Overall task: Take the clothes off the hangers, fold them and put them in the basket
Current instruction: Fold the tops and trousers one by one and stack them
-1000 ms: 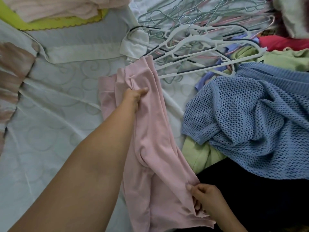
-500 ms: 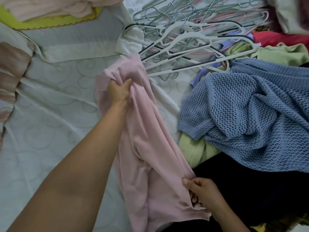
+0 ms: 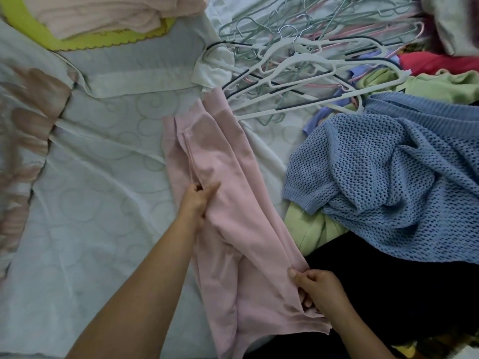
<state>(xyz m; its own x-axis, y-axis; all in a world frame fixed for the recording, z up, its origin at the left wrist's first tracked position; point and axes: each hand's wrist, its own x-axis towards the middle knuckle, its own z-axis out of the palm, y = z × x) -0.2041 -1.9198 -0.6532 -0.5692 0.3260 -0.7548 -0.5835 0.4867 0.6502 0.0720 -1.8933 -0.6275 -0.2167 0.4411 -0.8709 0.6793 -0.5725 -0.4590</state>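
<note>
At the near edge of the bed [image 3: 90,177], the right hand [image 3: 320,291] has its fingers clamped on the near end of the pink garment [image 3: 233,161], probably to anchor it. The left hand [image 3: 198,202] pinches a lengthwise fold at mid-length, likely to align the layers. The basket [image 3: 28,27] sits at the far left corner.

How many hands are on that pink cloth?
2. The left hand pinches the pink cloth near its middle; the right hand grips its near edge, beside the dark cloth. No hand seems hidden.
</note>
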